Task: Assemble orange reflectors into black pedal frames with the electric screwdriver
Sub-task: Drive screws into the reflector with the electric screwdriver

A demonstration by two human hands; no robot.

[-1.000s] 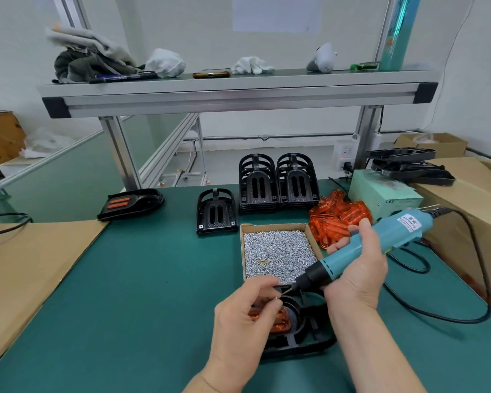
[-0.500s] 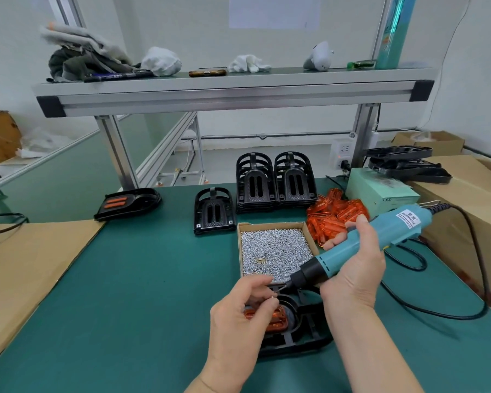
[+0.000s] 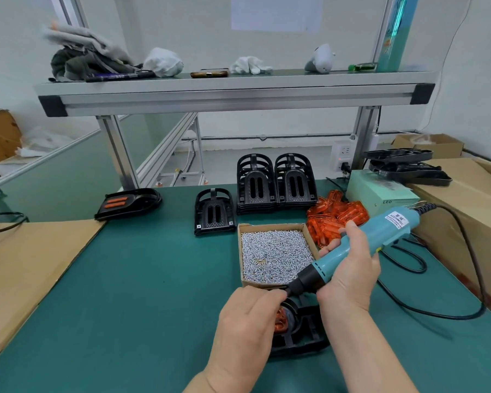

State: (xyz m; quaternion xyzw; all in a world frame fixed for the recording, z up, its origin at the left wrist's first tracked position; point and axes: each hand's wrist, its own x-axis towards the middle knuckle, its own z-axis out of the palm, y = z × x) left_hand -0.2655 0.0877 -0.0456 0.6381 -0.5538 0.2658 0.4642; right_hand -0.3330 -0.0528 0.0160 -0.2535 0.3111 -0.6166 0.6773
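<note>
From the head view, the pedal frame (image 3: pixel 298 337) being worked on lies flat by the near edge of the bench (image 3: pixel 153 279), partly under both hands. An orange reflector (image 3: pixel 281 321) is seated in it; only a sliver of orange shows past the left hand (image 3: pixel 247 321).

The right hand (image 3: pixel 349 276) is wrapped around the teal barrel of the electric screwdriver (image 3: pixel 386 229). The tool is tilted, nose down and to the left, and its cable (image 3: pixel 437 316) trails toward the right edge. The left hand's fingers are bunched at the driver's black nose, just above the frame. They hide the bit, so I cannot tell whether they pinch a screw.

Just beyond the hands, mid-bench, the open screw box (image 3: pixel 270 226) is full. Loose spare reflectors (image 3: pixel 338 217) are heaped at its right. Empty frames (image 3: pixel 275 182) stand stacked at the far edge, and a finished pedal (image 3: pixel 128 202) lies toward the far left corner.

The step looks like loading or steadying a screw at the bit before fastening this reflector. Next, the bit probably has to be brought upright over a screw hole. The left fingers should clear the tip once the screw is seated, and the frame should be braced so it does not twist as the driver runs.
</note>
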